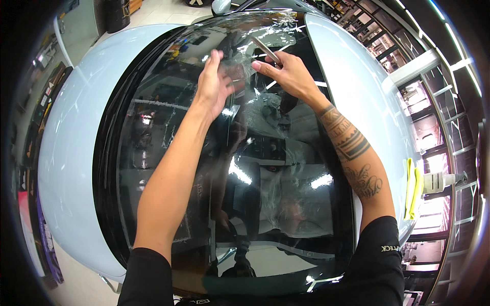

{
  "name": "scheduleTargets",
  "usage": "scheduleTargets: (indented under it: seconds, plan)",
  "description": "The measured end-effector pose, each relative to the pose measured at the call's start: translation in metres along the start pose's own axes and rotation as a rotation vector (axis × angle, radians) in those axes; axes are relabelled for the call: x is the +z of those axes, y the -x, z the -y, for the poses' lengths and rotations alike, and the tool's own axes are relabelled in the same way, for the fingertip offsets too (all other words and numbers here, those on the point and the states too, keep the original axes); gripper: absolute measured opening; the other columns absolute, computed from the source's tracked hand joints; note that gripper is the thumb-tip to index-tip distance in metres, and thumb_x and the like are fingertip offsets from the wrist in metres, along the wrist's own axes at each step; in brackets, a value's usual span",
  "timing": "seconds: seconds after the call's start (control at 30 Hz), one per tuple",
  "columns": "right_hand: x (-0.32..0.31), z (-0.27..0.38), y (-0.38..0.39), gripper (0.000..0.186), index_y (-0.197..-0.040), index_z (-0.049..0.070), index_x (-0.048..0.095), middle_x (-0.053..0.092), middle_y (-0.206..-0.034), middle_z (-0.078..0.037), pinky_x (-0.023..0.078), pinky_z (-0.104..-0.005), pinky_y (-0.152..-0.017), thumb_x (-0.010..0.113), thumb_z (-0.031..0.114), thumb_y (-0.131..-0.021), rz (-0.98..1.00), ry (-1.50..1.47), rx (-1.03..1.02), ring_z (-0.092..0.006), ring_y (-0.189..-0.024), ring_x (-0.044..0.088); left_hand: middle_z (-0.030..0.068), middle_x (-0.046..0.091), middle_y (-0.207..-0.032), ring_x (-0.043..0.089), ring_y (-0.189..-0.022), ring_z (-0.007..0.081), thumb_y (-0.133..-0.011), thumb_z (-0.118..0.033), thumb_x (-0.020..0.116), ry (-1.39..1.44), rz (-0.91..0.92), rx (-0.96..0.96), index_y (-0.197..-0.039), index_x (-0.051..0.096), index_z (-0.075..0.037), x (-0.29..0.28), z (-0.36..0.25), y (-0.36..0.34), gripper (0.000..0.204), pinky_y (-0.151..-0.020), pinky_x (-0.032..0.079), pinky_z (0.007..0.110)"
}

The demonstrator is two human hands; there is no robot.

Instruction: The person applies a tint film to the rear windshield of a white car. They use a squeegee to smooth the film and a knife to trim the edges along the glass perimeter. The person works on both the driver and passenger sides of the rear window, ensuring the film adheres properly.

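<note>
Both my arms reach over a car's dark windshield (240,127), whose glass carries whitish, wet-looking smears and wrinkled clear patches. My left hand (213,86) is over the upper middle of the glass, its fingers apart and nothing in it. I cannot tell whether it touches the surface. To its right, my right hand (292,76) grips a thin, flat, greyish tool (264,49), perhaps a squeegee seen edge-on. The tool slants up and left from the fingers, its far end near the shiny wrinkled patches.
The pale blue hood (71,148) curves along the left, past black trim (109,153). On the right lies the car's pale roof (357,102), with a yellow-green cloth (412,188) and a translucent spray bottle (435,182) at its edge. A black bin (117,15) stands at far left.
</note>
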State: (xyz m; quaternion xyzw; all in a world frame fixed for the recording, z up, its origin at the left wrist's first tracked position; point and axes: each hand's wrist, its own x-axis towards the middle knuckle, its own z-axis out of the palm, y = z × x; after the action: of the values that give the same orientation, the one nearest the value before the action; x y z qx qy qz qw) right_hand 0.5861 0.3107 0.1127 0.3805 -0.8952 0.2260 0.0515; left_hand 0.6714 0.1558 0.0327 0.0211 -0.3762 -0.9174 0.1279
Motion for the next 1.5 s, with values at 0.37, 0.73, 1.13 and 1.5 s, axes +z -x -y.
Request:
scheduleTargets:
  seconds: [0.37, 0.73, 1.13, 1.5]
  plan:
    - [-0.026, -0.050, -0.016, 0.030, -0.079, -0.003, 0.067, 0.061, -0.064, -0.022, 0.051, -0.0419, -0.064, 0.063, 0.027, -0.076, -0.043, 0.213, 0.021, -0.0350, -0.063, 0.064, 0.0160, 0.064, -0.114, 0.060, -0.108, 0.0227, -0.099, -0.048, 0.034, -0.635, 0.327, 0.424, -0.142, 0.028, -0.017, 0.007, 0.018, -0.043, 0.054, -0.093, 0.043, 0.036]
    - [-0.025, -0.066, -0.017, 0.028, -0.078, -0.004, 0.065, 0.054, -0.057, -0.022, 0.045, -0.0423, -0.057, 0.061, 0.023, -0.084, -0.142, 0.202, 0.030, -0.0371, -0.054, 0.056, 0.0149, 0.057, -0.113, 0.054, -0.106, 0.0331, -0.084, -0.006, 0.058, -1.324, 0.051, 0.699, -0.108, 0.066, -0.005, -0.021, 0.072, 0.021, 0.026, -0.092, 0.044, 0.041]
    - [-0.020, -0.072, -0.020, 0.036, -0.066, -0.001, 0.060, 0.044, -0.050, -0.001, 0.031, -0.0322, -0.046, 0.062, 0.027, -0.089, -0.187, -0.070, 0.257, -0.0085, -0.049, 0.035, 0.0118, 0.054, -0.128, 0.046, -0.122, 0.0338, -0.090, -0.008, 0.051, -1.391, 0.056, 0.655, -0.119, 0.059, -0.007, -0.021, 0.073, 0.020, 0.030, -0.104, 0.035, 0.046]
    - [-0.035, -0.061, -0.007, 0.012, -0.076, 0.006, 0.064, 0.051, -0.062, 0.005, 0.034, -0.0198, -0.042, 0.064, 0.015, -0.083, -0.121, -0.726, 0.297, -0.0046, -0.047, 0.043, 0.0104, 0.050, -0.135, 0.043, -0.127, 0.0344, -0.092, -0.010, 0.047, -1.421, 0.068, 0.616, -0.125, 0.054, -0.004, -0.025, 0.071, 0.020, 0.033, -0.106, 0.032, 0.049]
